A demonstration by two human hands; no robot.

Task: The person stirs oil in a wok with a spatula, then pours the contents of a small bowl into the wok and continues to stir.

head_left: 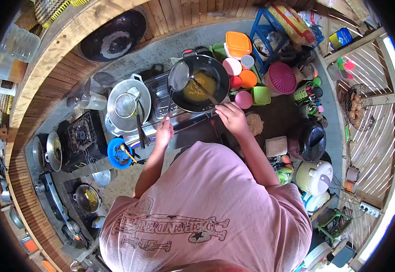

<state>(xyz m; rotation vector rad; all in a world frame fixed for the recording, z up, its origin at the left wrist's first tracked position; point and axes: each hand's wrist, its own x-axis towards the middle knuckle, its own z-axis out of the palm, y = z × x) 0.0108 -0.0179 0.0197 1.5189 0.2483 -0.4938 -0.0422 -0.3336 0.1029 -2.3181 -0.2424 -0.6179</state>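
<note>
one left hand [164,132] gripping one strainer [178,76], one right hand [231,118] gripping one utensil [207,93], one black wok [223,84]

Both hands [164,132] [231,119] curled, arms [151,168] [258,159] forward

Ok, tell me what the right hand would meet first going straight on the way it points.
Beyond the utensil handle in its grip, the right hand would likely meet the near rim of the black pan first, though the hand's height is unclear and it might pass above.

A kitchen: wok [222,84] on a stove [160,93], rice cooker [313,177], lidded plastic tubs [238,44].
</note>
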